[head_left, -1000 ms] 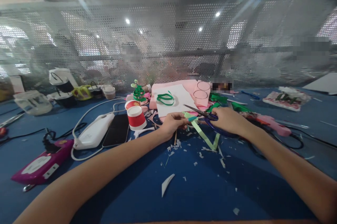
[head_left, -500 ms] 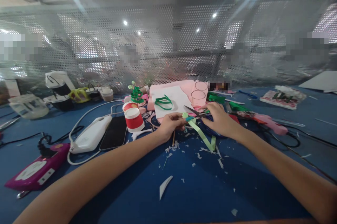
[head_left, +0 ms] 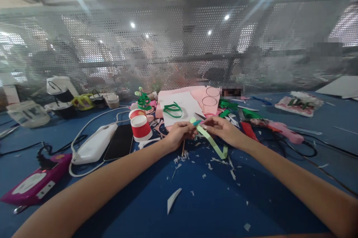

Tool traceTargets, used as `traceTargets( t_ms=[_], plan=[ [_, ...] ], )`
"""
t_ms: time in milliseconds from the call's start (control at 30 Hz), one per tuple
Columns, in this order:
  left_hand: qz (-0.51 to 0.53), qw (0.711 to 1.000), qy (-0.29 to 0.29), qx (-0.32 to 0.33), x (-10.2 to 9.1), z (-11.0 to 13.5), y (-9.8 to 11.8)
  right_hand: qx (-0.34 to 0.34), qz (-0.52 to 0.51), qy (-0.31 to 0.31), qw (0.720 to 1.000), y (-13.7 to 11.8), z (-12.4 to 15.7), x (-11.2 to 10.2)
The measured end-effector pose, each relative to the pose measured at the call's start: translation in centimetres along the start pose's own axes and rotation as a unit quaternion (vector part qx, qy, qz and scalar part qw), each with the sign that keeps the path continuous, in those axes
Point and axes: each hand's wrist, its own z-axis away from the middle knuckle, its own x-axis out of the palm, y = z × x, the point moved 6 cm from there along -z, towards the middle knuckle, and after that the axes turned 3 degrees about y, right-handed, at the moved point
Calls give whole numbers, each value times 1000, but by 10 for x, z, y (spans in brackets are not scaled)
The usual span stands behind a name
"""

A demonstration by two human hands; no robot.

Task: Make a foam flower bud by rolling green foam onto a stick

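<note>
as left fingers (head_left: 190, 127) pinch green strip (head_left: 209, 138), bent right fingers (head_left: 214, 121) alongside

Blue tabletop (head_left: 151, 208) before you, strewn with white paper scraps (head_left: 175, 200), thickest near the middle. Front left: a magenta power strip (head_left: 37, 180). Right of it, a white corded device (head_left: 95, 143), then a black phone (head_left: 119, 142) lying flat just beside. Next, a red-and-white paper cup (head_left: 141, 130), another close behind. Far left edge: a clear plastic tub (head_left: 28, 115); dark containers (head_left: 65, 110) near it. Beyond centre you have pink paper (head_left: 179, 92) spread flat. On your right: green paper pieces (head_left: 228, 104), a pink-handled tool (head_left: 289, 132), and a red-patterned pad (head_left: 282, 104) farther back.
</note>
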Motion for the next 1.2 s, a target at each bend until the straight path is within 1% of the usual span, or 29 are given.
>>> traceTargets(
  t_ms=[100, 167, 233, 333, 433, 567, 700, 867, 1000, 1133, 1200],
  plan=[
    [-6, 1000, -28, -9, 3, 0, 0, -52, 45, -54, 996, -4, 1, 3],
    [-17, 999, -33, -18, 4, 1, 0, -67, 71, -72, 993, -5, 3, 6],
    [-40, 998, -36, -22, 5, 1, -1, -73, 100, -66, 990, -8, 6, 8],
    [-90, 995, -47, -14, 7, 1, -3, -95, 144, -37, 984, -15, 11, 13],
    [-123, 991, -52, -2, 7, 1, -4, -107, 145, -17, 984, -21, 14, 16],
    [-145, 987, -67, 3, 8, 2, -4, -97, 133, 7, 986, -17, 11, 13],
    [-166, 980, -112, -10, 15, 4, -4, -58, 93, 25, 994, -6, 6, 9],
    [-171, 975, -139, -15, 21, 7, -2, -11, 1, -15, 1000, -5, 7, 16],
    [-182, 971, -153, -19, 20, 8, -2, 1, -26, -3, 1000, -9, 9, 18],
    [-137, 978, -156, 8, 21, 10, 0, 32, -58, 18, 998, -5, 7, 17],
    [-137, 979, -151, 29, 23, 12, 3, 45, -67, 20, 997, -2, 7, 17]
  ],
)
